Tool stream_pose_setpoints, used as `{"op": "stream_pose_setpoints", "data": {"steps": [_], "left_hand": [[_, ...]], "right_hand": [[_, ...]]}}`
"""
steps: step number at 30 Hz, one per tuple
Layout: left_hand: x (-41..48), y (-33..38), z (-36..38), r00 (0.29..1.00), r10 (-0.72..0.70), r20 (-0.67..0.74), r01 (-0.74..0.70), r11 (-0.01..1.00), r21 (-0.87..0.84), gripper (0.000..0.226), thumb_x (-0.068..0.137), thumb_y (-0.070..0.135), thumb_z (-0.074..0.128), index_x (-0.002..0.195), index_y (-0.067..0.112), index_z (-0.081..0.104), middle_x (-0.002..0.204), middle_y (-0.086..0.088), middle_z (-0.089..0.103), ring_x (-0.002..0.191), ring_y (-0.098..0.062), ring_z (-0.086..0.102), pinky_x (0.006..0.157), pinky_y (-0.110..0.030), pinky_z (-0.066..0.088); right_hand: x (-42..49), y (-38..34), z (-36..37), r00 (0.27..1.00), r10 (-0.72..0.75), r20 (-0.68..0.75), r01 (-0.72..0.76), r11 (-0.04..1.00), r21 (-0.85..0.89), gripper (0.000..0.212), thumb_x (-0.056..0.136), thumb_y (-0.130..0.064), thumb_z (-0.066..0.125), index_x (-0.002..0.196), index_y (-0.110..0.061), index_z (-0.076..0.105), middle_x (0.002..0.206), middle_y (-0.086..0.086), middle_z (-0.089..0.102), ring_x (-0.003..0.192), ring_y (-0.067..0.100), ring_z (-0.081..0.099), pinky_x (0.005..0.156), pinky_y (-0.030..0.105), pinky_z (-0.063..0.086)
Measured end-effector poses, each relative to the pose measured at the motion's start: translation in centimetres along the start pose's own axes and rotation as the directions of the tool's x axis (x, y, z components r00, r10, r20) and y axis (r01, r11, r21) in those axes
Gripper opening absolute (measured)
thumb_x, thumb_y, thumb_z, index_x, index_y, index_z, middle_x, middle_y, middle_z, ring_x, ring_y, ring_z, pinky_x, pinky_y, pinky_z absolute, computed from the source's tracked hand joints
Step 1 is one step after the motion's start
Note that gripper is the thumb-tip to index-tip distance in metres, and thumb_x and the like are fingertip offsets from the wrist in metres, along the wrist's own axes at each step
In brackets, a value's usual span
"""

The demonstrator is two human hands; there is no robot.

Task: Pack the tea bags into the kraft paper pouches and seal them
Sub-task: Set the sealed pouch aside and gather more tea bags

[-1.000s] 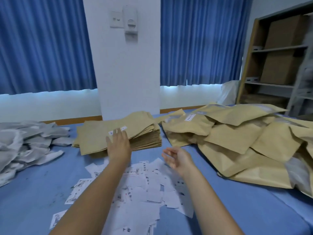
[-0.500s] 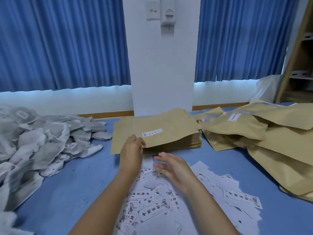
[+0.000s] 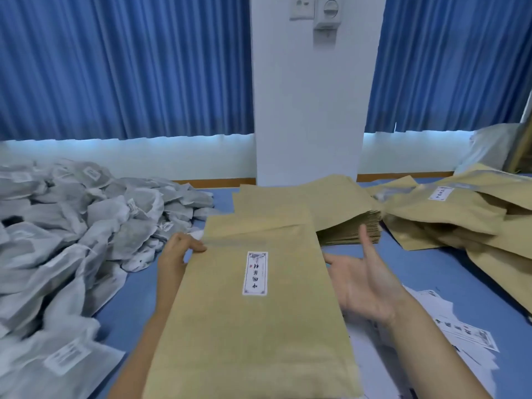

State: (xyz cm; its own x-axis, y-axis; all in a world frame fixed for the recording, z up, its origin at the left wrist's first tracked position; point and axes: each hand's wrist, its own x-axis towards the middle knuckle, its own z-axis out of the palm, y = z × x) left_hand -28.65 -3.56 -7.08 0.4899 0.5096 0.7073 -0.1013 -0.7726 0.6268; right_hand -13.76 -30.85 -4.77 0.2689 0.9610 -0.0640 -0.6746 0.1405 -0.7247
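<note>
Flat tan kraft paper pouch (image 3: 230, 335) held above blue table (image 3: 431, 272).
Left hand (image 3: 180, 250) pinches its left edge; right hand (image 3: 365, 283) spread wide beside it.

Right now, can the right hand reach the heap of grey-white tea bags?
Probably not directly: the labelled brown kraft paper pouch, pinched by the left hand, lies between the open right hand and the grey-white tea bag heap on the left.

Blue curtains (image 3: 123, 67) flank a white pillar (image 3: 308, 110) behind the blue table (image 3: 431, 272).
</note>
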Motion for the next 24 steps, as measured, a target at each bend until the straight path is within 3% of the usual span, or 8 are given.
{"op": "stream_pose_setpoints", "data": {"steps": [2,5,7,10,15,18,22,24], "left_hand": [[0.4,-0.3,0.6,0.990,-0.124,0.059,0.120,0.990,0.071,0.029,0.084,-0.010,0.057,0.094,0.016,0.068,0.101,-0.013,0.057,0.099,-0.033,0.055,0.071,0.001,0.036],[0.5,0.3,0.9,0.995,-0.089,0.048,0.082,0.989,0.126,0.025,0.090,0.001,0.059,0.113,0.006,0.066,0.109,0.003,0.061,0.102,-0.009,0.055,0.079,-0.001,0.037],[0.4,0.5,0.5,0.993,-0.023,-0.113,0.041,0.986,0.160,0.023,0.092,-0.004,0.054,0.110,0.001,0.068,0.111,-0.006,0.065,0.104,-0.013,0.058,0.088,-0.014,0.040],[0.2,1.2,-0.2,0.974,-0.100,-0.204,0.110,0.993,0.039,0.024,0.094,0.001,0.052,0.086,0.016,0.069,0.089,0.003,0.069,0.084,0.004,0.060,0.077,-0.004,0.039],[-0.9,2.9,2.0,0.997,-0.071,0.010,0.071,0.997,0.004,0.013,0.083,-0.007,0.063,0.075,0.001,0.070,0.072,-0.001,0.067,0.069,0.003,0.058,0.063,-0.009,0.038],[-1.0,3.1,2.2,0.999,-0.036,-0.041,0.035,0.999,-0.015,0.010,0.081,-0.006,0.066,0.074,-0.001,0.072,0.074,-0.007,0.070,0.070,-0.014,0.061,0.065,-0.020,0.041],[-0.6,2.8,0.7,0.961,-0.140,-0.238,0.105,0.983,-0.153,0.014,0.084,0.003,0.068,0.078,0.014,0.074,0.084,0.004,0.072,0.081,-0.006,0.065,0.077,-0.013,0.046],[-0.5,2.5,0.1,0.968,0.015,-0.249,-0.035,0.996,-0.076,0.006,0.081,0.009,0.073,0.079,0.015,0.074,0.086,0.006,0.071,0.085,-0.008,0.065,0.081,-0.019,0.047]], "right_hand": [[0.4,1.0,0.7,0.998,-0.003,-0.065,-0.011,0.975,-0.220,0.070,0.082,-0.045,0.069,0.132,0.002,0.052,0.126,0.019,0.061,0.110,0.031,0.063,0.085,0.040,0.054],[1.3,1.7,0.5,0.911,-0.185,-0.368,0.012,0.904,-0.426,0.030,0.084,-0.001,0.062,0.115,-0.001,0.063,0.098,0.016,0.073,0.078,0.025,0.072,0.059,0.030,0.056],[1.5,1.3,0.1,0.804,-0.339,-0.489,0.090,0.882,-0.463,0.024,0.090,0.001,0.056,0.112,-0.005,0.063,0.092,0.012,0.073,0.074,0.025,0.069,0.060,0.031,0.054],[1.9,-0.1,0.0,0.711,-0.396,-0.581,0.110,0.879,-0.464,0.021,0.092,-0.002,0.055,0.111,-0.010,0.061,0.088,0.007,0.071,0.074,0.022,0.066,0.061,0.032,0.052],[4.6,-2.9,0.7,0.645,-0.443,-0.622,-0.046,0.790,-0.611,0.023,0.089,-0.003,0.060,0.112,-0.007,0.060,0.088,0.004,0.066,0.071,0.017,0.062,0.045,0.019,0.046],[5.7,-3.6,0.4,0.643,-0.426,-0.636,-0.125,0.761,-0.636,0.023,0.088,-0.005,0.064,0.111,-0.007,0.062,0.091,0.004,0.066,0.074,0.018,0.062,0.049,0.021,0.045],[6.0,-4.0,-0.6,0.605,-0.425,-0.674,-0.174,0.755,-0.633,0.026,0.087,-0.006,0.065,0.113,-0.004,0.061,0.096,0.008,0.065,0.076,0.020,0.059,0.056,0.028,0.043],[5.9,-4.1,-0.7,0.607,-0.416,-0.677,-0.195,0.748,-0.635,0.027,0.088,-0.007,0.065,0.114,-0.003,0.060,0.096,0.008,0.064,0.076,0.020,0.058,0.057,0.027,0.043]]}}
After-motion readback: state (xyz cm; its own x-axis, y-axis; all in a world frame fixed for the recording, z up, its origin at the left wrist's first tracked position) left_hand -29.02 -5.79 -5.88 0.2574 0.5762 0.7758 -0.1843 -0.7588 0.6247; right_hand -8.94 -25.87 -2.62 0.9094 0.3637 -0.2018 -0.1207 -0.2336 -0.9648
